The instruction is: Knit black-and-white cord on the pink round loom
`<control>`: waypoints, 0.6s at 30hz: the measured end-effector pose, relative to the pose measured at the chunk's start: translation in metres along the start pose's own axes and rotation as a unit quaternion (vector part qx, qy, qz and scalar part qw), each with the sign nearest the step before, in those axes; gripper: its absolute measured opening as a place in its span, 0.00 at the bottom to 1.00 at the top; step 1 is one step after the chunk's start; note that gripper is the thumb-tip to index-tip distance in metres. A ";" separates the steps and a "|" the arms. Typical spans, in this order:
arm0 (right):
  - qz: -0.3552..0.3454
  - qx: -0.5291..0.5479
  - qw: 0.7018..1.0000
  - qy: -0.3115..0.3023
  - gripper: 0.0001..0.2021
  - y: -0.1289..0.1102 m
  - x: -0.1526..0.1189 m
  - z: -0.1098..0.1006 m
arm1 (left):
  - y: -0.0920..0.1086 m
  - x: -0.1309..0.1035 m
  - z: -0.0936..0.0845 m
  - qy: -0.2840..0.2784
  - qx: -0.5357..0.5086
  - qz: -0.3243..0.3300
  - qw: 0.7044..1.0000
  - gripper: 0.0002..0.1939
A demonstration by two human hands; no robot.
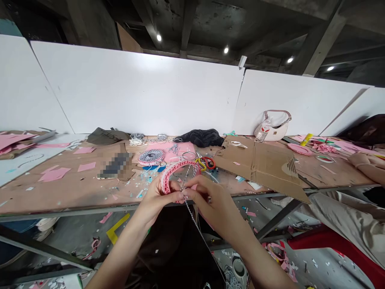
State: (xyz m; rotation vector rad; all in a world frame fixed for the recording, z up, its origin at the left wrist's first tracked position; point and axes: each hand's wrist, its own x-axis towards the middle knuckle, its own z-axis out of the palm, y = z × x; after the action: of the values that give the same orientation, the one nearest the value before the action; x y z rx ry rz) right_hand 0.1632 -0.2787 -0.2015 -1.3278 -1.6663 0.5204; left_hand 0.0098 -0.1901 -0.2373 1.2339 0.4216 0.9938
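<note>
Above the table's front edge, my left hand grips the left side of a pink braided ring, thumb pointing right. My right hand pinches a black-and-white cord at the ring's lower part, its fingertips touching my left thumb. The cord hangs from the fingertips toward my lap, and strands of it cross the inside of the ring. Just behind the ring lie a black-and-white woven disc and scissors with red and yellow handles.
Cut cardboard lies right of centre, before a pale handbag and a bottle. Black cloth and a dark cap rest near the white partition. Another person's hand is at the far right.
</note>
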 end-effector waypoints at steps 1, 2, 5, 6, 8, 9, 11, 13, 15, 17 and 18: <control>0.005 0.014 1.000 0.005 0.03 0.001 -0.002 -0.002 | 0.000 0.000 -0.002 -0.002 -0.005 0.001 1.000 0.13; 0.009 0.040 0.999 0.004 0.05 0.001 -0.005 -0.006 | -0.001 0.001 -0.005 -0.003 -0.011 0.002 1.000 0.13; 0.003 0.148 0.988 -0.037 0.07 0.004 -0.017 -0.020 | -0.002 0.001 -0.015 0.013 -0.035 0.003 0.999 0.14; -0.007 0.181 0.982 -0.054 0.07 0.005 -0.022 -0.026 | -0.002 0.001 -0.019 0.020 -0.042 0.004 0.999 0.15; -0.042 0.238 0.965 -0.097 0.08 0.005 -0.030 -0.035 | -0.001 0.001 -0.024 0.023 -0.050 0.010 0.998 0.18; -0.065 0.266 0.954 -0.123 0.09 0.004 -0.034 -0.039 | -0.001 0.000 -0.025 0.016 -0.051 0.014 0.999 0.17; -0.107 0.315 0.926 -0.176 0.12 0.001 -0.037 -0.042 | 0.000 -0.001 -0.026 -0.011 -0.045 0.020 0.999 0.14; -0.124 0.337 0.910 -0.206 0.17 -0.001 -0.038 -0.042 | 0.001 -0.003 -0.025 -0.033 -0.039 0.025 0.998 0.15; -0.124 0.322 0.918 -0.196 0.19 -0.002 -0.038 -0.040 | 0.002 -0.004 -0.023 -0.041 -0.041 0.037 0.998 0.14; -0.125 0.289 0.937 -0.153 0.17 0.000 -0.039 -0.038 | 0.004 -0.004 -0.022 -0.047 -0.045 0.056 0.996 0.14; -0.126 0.271 0.946 -0.122 0.14 0.001 -0.041 -0.038 | 0.005 -0.003 -0.022 -0.045 -0.053 0.069 0.995 0.14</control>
State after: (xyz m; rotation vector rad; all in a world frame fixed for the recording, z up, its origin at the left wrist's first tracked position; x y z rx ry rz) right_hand 0.1959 -0.3240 -0.1999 -0.6580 -1.6917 0.9373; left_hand -0.0098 -0.1801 -0.2408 1.2201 0.2126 1.0592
